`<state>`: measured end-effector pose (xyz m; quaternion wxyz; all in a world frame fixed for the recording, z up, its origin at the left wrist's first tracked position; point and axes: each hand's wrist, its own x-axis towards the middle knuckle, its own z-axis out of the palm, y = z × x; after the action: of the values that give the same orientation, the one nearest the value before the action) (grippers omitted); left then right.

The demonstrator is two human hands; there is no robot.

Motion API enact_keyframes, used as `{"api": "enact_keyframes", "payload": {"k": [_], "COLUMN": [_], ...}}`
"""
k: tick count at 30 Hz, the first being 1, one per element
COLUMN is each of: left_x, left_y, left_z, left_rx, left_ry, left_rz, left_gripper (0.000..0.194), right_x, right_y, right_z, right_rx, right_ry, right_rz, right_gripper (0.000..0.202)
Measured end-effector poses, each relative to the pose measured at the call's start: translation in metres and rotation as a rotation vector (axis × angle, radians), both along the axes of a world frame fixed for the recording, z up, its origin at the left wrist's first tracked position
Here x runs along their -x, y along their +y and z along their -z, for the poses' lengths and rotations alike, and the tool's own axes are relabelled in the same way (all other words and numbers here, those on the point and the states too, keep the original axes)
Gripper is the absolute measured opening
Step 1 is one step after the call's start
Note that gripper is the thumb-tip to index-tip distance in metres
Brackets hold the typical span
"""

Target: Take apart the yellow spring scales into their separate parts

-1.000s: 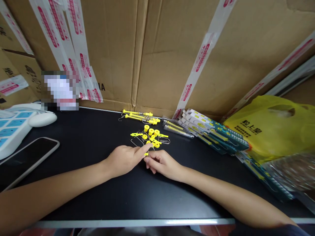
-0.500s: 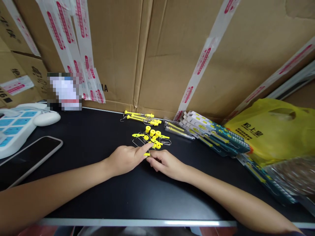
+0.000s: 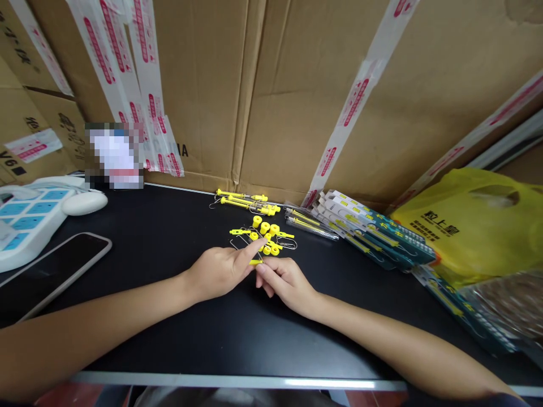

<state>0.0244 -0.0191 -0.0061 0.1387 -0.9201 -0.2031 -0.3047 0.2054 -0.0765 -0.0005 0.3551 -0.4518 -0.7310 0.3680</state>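
My left hand [image 3: 218, 271] is closed on a small yellow piece [image 3: 255, 262] that pokes out between my two hands, with a thin metal wire beside it. The fingertips of my right hand [image 3: 286, 280] pinch the right end of this piece and wire. Just beyond my fingers lies a loose pile of yellow caps [image 3: 265, 228], yellow clips and bent metal wires [image 3: 289, 242]. Behind the pile, several yellow rods with metal hooks [image 3: 244, 203] lie side by side. My fingers hide part of the held piece.
At the left are a phone [image 3: 51, 277], a white power strip [image 3: 31, 215] and a white oval object [image 3: 85, 203]. Packaged hook tools [image 3: 365, 226] and a yellow bag [image 3: 475, 220] lie at the right. Taped cardboard [image 3: 297, 113] rises behind the black table [image 3: 178, 345].
My right hand's fingers have shifted slightly around the piece, and its lower fingers hang further down. Both hands stay together, and the whole view has moved a little.
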Motion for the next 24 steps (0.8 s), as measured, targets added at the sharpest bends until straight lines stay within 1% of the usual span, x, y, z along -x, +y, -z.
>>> {"api": "enact_keyframes", "payload": {"k": [2, 5, 9, 11, 13, 15, 17, 20, 22, 24], "left_x": [0.001, 0.001, -0.001, -0.001, -0.001, -0.001, -0.002, -0.002, -0.002, -0.001], "left_y": [0.0, 0.0, -0.001, -0.002, -0.002, -0.003, -0.003, -0.003, -0.003, -0.002], "left_z": [0.0, -0.001, -0.003, -0.004, -0.005, -0.006, -0.007, -0.007, -0.007, -0.007], "left_rx": [-0.022, -0.01, 0.041, 0.065, 0.095, 0.142, 0.198, 0.261, 0.257, 0.227], "left_ry": [0.026, 0.043, 0.048, 0.054, 0.066, 0.083, 0.093, 0.096, 0.094, 0.093], "left_rz": [-0.026, -0.05, -0.057, -0.059, -0.074, -0.099, -0.11, -0.087, -0.053, -0.02], "left_gripper": [0.04, 0.041, 0.039, 0.038, 0.036, 0.035, 0.034, 0.027, 0.023, 0.026], "right_x": [-0.001, -0.003, -0.006, -0.005, -0.004, -0.004, -0.005, -0.007, -0.009, -0.01], "right_y": [0.001, 0.003, 0.004, 0.004, 0.004, 0.004, 0.004, 0.005, 0.006, 0.006], "right_z": [0.0, -0.002, -0.004, -0.005, -0.004, -0.004, -0.005, -0.008, -0.01, -0.012], "right_rx": [-0.047, -0.108, -0.126, -0.104, -0.04, 0.023, 0.04, -0.018, -0.076, -0.121], "right_ry": [-0.034, -0.09, -0.112, -0.09, -0.047, -0.006, -0.007, -0.087, -0.146, -0.185], "right_rz": [-0.004, -0.012, -0.02, -0.021, -0.026, -0.03, -0.03, -0.03, -0.046, -0.063], "right_gripper": [0.044, 0.043, 0.044, 0.045, 0.046, 0.047, 0.046, 0.043, 0.042, 0.04]}}
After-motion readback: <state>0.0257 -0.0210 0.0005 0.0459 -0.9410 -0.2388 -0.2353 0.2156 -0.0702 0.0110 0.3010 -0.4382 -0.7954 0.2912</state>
